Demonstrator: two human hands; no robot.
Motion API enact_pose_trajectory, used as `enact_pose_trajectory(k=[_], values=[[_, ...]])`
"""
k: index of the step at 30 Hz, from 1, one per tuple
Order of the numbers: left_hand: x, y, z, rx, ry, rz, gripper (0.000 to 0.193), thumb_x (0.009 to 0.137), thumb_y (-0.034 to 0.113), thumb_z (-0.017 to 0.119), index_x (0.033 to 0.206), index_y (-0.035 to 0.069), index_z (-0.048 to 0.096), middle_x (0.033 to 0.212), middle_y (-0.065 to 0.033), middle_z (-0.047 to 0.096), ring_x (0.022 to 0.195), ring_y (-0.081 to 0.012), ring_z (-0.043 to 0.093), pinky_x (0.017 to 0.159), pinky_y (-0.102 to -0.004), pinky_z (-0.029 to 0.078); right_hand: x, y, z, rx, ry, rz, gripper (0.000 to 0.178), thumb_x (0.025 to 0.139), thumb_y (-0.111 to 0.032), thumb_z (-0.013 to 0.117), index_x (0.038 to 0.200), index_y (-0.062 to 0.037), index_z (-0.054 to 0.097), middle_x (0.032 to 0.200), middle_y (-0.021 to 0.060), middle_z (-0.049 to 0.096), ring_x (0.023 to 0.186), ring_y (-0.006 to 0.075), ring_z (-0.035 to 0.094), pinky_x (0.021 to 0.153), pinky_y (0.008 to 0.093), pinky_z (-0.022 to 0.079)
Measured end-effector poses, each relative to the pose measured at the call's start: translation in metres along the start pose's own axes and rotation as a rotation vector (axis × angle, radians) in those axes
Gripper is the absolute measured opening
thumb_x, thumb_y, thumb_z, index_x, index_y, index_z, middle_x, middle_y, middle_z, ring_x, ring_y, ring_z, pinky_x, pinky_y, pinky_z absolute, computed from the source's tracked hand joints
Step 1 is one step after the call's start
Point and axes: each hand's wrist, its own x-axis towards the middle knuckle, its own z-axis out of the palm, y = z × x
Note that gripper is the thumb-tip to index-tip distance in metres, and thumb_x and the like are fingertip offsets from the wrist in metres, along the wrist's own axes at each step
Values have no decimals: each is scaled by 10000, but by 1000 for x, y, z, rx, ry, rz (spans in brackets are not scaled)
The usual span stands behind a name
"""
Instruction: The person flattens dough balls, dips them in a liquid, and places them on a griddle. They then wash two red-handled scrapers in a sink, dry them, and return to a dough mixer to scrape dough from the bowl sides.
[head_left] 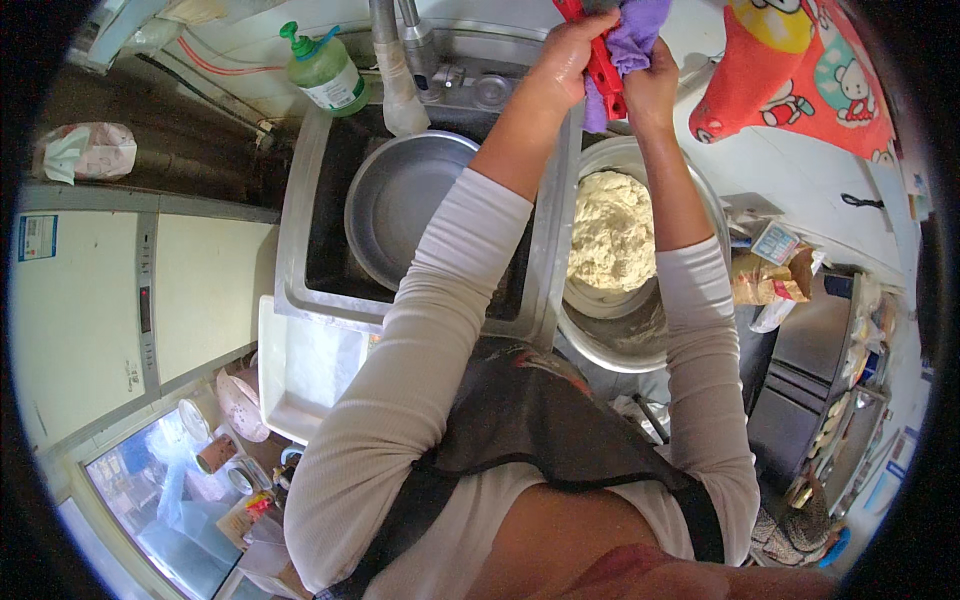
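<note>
Both my arms reach up to the top edge of the view. My left hand [578, 52] is closed, its fingers crossing a narrow red bar [604, 80] with slots in it. A purple cloth [636, 38] is bunched between my hands, right against the bar. My right hand [655, 88] closes on the cloth from the other side, its fingertips partly hidden. Below my hands stands a large metal bowl [712, 180] holding a mass of pale dough [612, 230]. My right forearm covers part of the bowl.
Left of the bowl, a sink [298, 235] contains a round metal pan [400, 205] under a cloth-wrapped tap [398, 90]. A green pump bottle [328, 75] stands behind. A white tray [285, 400] lies near the sink's front. Red patterned fabric [780, 85] hangs at the upper right.
</note>
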Motion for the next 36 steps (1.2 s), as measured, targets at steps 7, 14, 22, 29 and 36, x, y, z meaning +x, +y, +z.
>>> enact_pose_trajectory(k=[7, 14, 22, 29, 36], values=[[-25, 2, 0, -8, 13, -28, 145, 748, 90, 665, 874, 27, 631, 835, -67, 633, 764, -187, 607, 717, -325, 488, -9, -8, -3, 986, 184, 493, 211, 896, -53, 429, 1042, 3, 570, 966, 96, 617, 858, 214, 604, 775, 339, 508], [-47, -4, -23, -2, -27, -50, 253, 855, 140, 583, 1048, -24, 575, 1010, -128, 620, 922, -222, 596, 848, -361, 466, -2, 17, -13, 1220, 120, 911, 249, 828, -128, 557, 1062, -48, 533, 955, 88, 612, 844, 232, 605, 751, 377, 504], [-140, -16, -99, 17, -187, -356, 299, 899, 188, 502, 1130, 2, 535, 1048, -108, 609, 858, -219, 605, 797, -396, 484, -137, -108, -71, -90, -171, 684, 329, 848, -268, 549, 1027, 7, 568, 905, 153, 624, 751, 258, 607, 667, 385, 496], [-234, -54, -88, 362, 6, -355, 531, 912, 318, 495, 1299, -21, 364, 1297, -168, 446, 1162, -269, 464, 984, -422, 363, -270, -158, -47, -135, -224, 704, 427, 768, -419, 636, 844, -1, 591, 749, 177, 613, 697, 302, 602, 631, 418, 454], [-231, -91, -52, 422, -333, -685, 482, 900, 329, 514, 1252, 14, 420, 1073, -147, 578, 965, -246, 559, 860, -385, 449, -277, -205, -169, 216, -62, 1015, 367, 850, -372, 585, 767, -16, 553, 597, 32, 536, 542, 125, 497, 505, 291, 399]])
